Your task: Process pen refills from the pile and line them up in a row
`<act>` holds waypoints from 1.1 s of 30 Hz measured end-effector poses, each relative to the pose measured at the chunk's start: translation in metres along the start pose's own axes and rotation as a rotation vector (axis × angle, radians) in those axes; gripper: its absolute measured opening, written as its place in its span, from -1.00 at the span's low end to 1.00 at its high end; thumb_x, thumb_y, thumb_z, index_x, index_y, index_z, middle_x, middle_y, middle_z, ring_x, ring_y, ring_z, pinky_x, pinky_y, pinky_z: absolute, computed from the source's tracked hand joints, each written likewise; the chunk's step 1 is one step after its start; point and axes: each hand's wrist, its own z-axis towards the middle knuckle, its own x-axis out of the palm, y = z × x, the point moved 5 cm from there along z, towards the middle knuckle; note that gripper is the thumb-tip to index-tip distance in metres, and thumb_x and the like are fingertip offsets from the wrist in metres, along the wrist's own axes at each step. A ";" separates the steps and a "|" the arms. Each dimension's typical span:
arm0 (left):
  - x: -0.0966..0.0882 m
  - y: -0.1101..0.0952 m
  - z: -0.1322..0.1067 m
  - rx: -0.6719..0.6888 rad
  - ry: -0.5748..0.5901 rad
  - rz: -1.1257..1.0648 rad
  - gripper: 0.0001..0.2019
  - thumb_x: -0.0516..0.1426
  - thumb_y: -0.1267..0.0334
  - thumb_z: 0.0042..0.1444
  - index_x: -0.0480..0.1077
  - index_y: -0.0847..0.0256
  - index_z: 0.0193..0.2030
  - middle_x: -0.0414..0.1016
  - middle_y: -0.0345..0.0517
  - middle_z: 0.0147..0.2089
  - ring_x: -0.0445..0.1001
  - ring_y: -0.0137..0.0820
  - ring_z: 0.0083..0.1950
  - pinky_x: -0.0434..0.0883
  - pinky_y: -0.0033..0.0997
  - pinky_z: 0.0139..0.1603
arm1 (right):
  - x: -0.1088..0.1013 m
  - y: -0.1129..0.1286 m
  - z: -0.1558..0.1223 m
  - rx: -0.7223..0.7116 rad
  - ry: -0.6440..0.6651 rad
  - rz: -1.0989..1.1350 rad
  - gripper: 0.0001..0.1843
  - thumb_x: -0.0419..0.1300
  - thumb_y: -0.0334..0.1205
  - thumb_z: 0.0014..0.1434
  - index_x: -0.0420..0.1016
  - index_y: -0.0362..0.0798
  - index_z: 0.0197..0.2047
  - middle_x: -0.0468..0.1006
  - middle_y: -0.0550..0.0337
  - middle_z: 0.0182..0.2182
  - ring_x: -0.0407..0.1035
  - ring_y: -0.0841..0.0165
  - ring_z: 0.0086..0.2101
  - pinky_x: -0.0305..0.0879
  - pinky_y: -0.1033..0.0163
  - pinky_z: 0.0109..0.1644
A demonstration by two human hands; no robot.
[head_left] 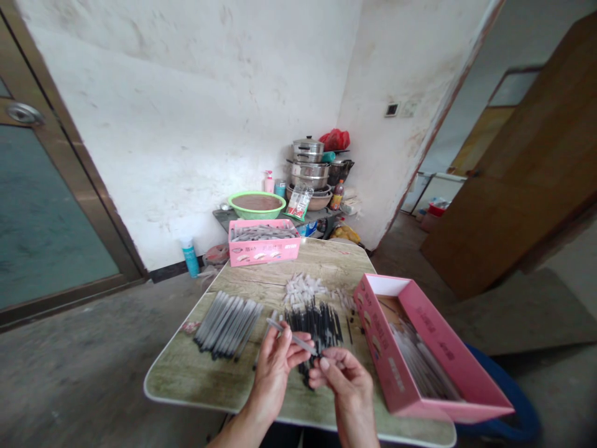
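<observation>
My left hand (275, 364) is closed on a clear pen barrel (293, 336), which slants down to the right. At the barrel's lower end, the fingertips of my right hand (342, 376) pinch a small black pen part (318, 353); its exact shape is mostly hidden. Behind my hands lies a heap of black pen refills (317, 320), with a pile of small whitish translucent pieces (303, 289) beyond it. To the left, several pen barrels with dark ends (228, 326) lie side by side in a row on the table.
On the table (196, 382), a long pink box (387, 367) at right holds clear barrels. A smaller pink box (264, 252) full of pens stands at the far edge. Behind are a green basin (256, 214) and stacked pots (308, 174). A blue tub (506, 404) sits below right.
</observation>
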 end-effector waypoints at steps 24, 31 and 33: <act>0.002 -0.007 -0.007 0.067 0.031 0.169 -0.69 0.12 0.07 0.15 0.21 0.20 -0.08 0.58 0.04 -0.23 0.58 -0.17 -0.19 0.51 -0.20 -0.20 | 0.001 -0.007 0.002 0.017 0.002 -0.110 -0.71 0.35 -0.09 0.00 0.46 -0.18 -0.43 0.55 0.10 -0.62 0.44 0.32 -0.64 0.42 0.25 -0.57; 0.001 -0.007 -0.008 0.088 0.036 0.205 -0.74 0.08 0.09 0.19 0.20 0.20 -0.10 0.58 0.00 -0.25 0.58 -0.20 -0.19 0.51 -0.22 -0.19 | 0.003 -0.014 0.001 0.000 -0.039 -0.162 -0.64 0.29 -0.01 0.05 0.46 -0.18 -0.48 0.52 0.12 -0.64 0.40 0.33 -0.69 0.37 0.27 -0.64; 0.000 -0.007 -0.007 0.088 0.032 0.198 -0.74 0.08 0.09 0.19 0.20 0.20 -0.09 0.58 0.00 -0.25 0.58 -0.21 -0.20 0.51 -0.22 -0.20 | 0.003 -0.016 0.002 -0.003 -0.029 -0.178 -0.60 0.24 0.03 0.09 0.46 -0.18 -0.49 0.52 0.10 -0.63 0.41 0.32 -0.68 0.37 0.26 -0.64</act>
